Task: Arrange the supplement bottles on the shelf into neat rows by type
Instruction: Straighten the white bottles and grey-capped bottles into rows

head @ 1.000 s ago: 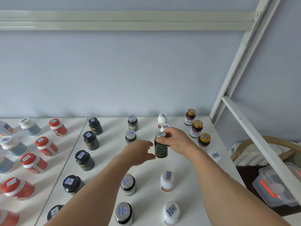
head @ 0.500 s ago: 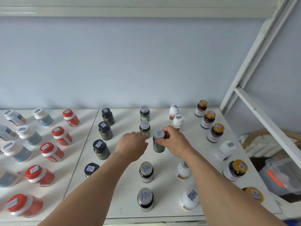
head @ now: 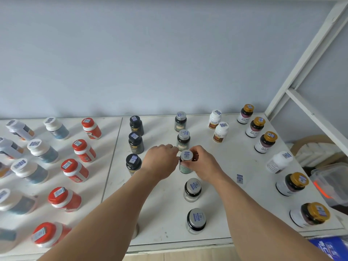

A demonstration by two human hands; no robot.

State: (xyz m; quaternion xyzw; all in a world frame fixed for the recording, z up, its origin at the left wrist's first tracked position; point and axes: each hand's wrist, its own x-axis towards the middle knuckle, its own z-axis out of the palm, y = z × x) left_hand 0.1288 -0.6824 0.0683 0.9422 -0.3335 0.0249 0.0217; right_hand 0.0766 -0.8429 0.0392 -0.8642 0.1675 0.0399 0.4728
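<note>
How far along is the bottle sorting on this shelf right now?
Mostly done: the red-capped bottles, black-capped bottles and gold-capped bottles stand in rows. In hand: the right hand grips a silver-capped bottle in line with its row, the left hand beside it. Left: a white bottle stands among the gold caps, and a loose sticker lies on the shelf.

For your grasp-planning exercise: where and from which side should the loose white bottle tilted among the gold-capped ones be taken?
Grip the white bottle round its cap from above: it leans, cap uppermost, with open shelf on its near-left side.
</note>
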